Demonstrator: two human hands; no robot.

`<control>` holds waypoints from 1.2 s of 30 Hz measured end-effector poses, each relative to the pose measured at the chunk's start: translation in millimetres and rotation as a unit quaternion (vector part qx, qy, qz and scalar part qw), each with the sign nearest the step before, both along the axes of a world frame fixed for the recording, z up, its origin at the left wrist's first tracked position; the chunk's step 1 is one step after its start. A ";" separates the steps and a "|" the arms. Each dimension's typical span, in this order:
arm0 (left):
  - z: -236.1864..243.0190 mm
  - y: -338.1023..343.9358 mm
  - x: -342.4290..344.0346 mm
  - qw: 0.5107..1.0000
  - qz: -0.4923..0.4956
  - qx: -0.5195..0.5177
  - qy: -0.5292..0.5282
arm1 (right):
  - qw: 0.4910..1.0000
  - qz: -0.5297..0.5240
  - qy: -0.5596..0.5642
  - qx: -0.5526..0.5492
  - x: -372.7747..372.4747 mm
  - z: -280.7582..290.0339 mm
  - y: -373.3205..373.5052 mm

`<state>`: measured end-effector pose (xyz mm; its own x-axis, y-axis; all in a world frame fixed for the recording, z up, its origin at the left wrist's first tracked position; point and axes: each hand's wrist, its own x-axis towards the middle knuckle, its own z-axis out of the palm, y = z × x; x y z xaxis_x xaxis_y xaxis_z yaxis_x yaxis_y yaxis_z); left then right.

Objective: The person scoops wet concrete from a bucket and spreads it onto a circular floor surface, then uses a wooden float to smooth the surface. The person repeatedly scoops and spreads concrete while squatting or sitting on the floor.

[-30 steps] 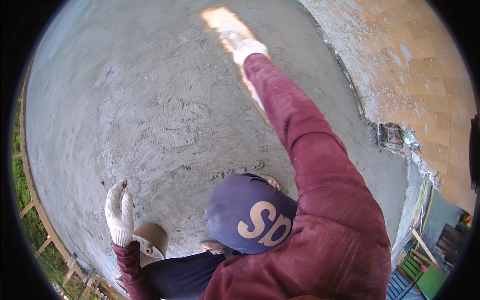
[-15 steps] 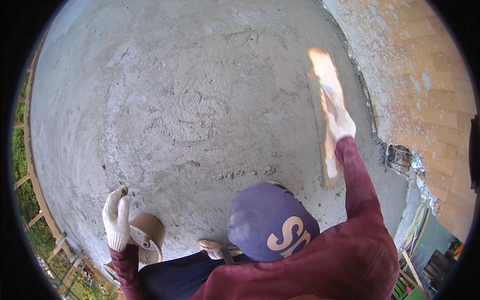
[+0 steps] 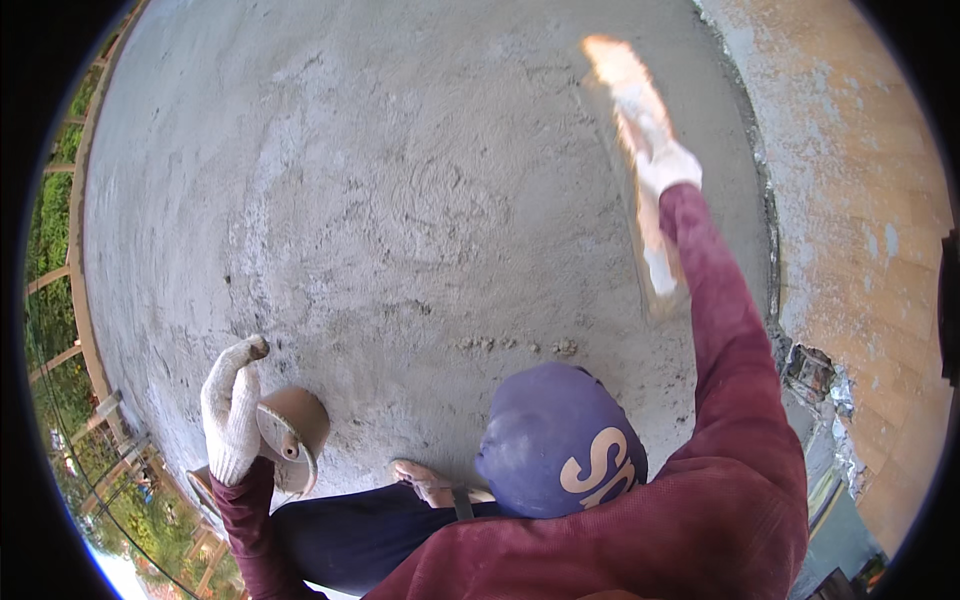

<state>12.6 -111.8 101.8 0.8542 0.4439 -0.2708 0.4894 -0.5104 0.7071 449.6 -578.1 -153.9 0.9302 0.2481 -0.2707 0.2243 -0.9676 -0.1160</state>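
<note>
1. At 9 o'clock, along the left rim, a wooden frame (image 3: 79,235) curves past greenery (image 3: 54,220).
2. The left hand (image 3: 230,415), in a white knit glove, sits at 8 o'clock — fingers loosely bent and spread from the thumb, one fingertip dark.
3. Just to its right is a brownish bucket (image 3: 300,412) with a curved handle; whether the glove touches it I cannot tell.
4. Towards half past 6 come dark trousers (image 3: 370,530) and a foot (image 3: 425,485).
5. The grey cement surface (image 3: 370,180) fills the middle, rough and ridged in places, with a short row of crumbs (image 3: 515,346) just off centre towards 5 o'clock.
6. Below those, also at 5 o'clock, is a dark blue cap (image 3: 545,440) with pale lettering.
7. Between 1 and 2 o'clock a long, pale float (image 3: 658,262) lies over the cement, blurred and orange-edged.
8. The right hand (image 3: 668,167), white-gloved, is closed around its middle — the maroon sleeve (image 3: 725,290) stretched out behind.
9. At 3 o'clock is a tan, speckled surface (image 3: 850,200), with a broken hollow (image 3: 812,372) below its edge.
</note>
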 end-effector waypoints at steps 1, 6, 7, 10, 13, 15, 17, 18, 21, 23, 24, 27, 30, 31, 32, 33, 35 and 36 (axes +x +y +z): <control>1.5 -0.3 -8.5 1.000 0.018 0.000 0.016 | 0.999 -0.033 -0.005 0.010 10.4 18.1 23.1; 8.1 -12.6 16.3 0.996 -0.076 -0.020 0.044 | 0.998 0.053 -0.006 -0.033 -6.3 -4.6 64.9; 18.2 -13.2 11.1 0.997 -0.057 -0.013 0.040 | 0.997 0.071 -0.021 0.019 -43.6 -0.5 60.1; 31.3 -14.6 -19.7 0.999 0.018 -0.030 0.007 | 0.997 0.066 -0.014 0.027 -87.5 -0.7 -13.1; 35.3 -11.8 -41.3 0.999 0.020 -0.031 0.040 | 0.997 0.025 -0.061 0.036 -30.3 -26.4 -46.6; 33.8 -15.3 -29.9 0.996 -0.065 -0.001 0.057 | 1.000 -0.003 -0.029 0.007 5.2 -0.5 14.2; 29.8 -25.7 -8.2 0.989 -0.141 -0.003 0.050 | 0.995 0.058 -0.068 0.044 26.4 -5.2 61.5; 26.9 -29.1 2.9 0.984 -0.174 0.007 0.047 | 0.995 0.075 -0.058 0.033 17.8 -3.1 91.6; 21.3 -29.8 18.7 0.973 -0.228 0.030 0.027 | 0.986 0.167 0.006 0.007 -46.4 12.4 173.1; 29.7 -28.6 13.0 0.978 -0.206 0.031 0.029 | 0.958 0.280 0.054 0.023 -105.0 28.8 197.9; 32.4 -25.0 6.8 0.984 -0.173 0.042 0.025 | 0.942 0.329 0.044 0.054 -131.1 33.4 193.9; 33.0 -17.6 -12.3 0.997 -0.037 0.059 -0.026 | 0.926 0.358 0.059 0.101 -187.2 30.7 113.8; 63.6 -21.9 -59.1 0.984 0.108 0.139 -0.037 | 0.911 0.379 0.009 0.160 -224.4 38.2 18.6; 81.3 -31.5 -84.4 0.975 0.162 0.149 -0.002 | 0.914 0.379 0.026 0.145 -230.8 39.5 -0.4; 78.3 -32.4 -121.6 0.979 0.174 0.109 -0.015 | 0.904 0.416 0.021 0.095 -229.4 28.5 -29.9; 66.8 -50.0 -135.3 0.976 0.209 0.062 -0.016 | 0.887 0.454 0.017 0.084 -220.7 19.3 -45.4; 69.2 -67.3 -144.8 0.997 0.051 0.027 0.059 | 0.869 0.491 0.010 0.066 -213.5 1.8 -31.7; 80.7 -64.2 -149.1 0.986 -0.110 0.060 0.109 | 0.863 0.499 0.018 0.074 -221.6 3.4 8.9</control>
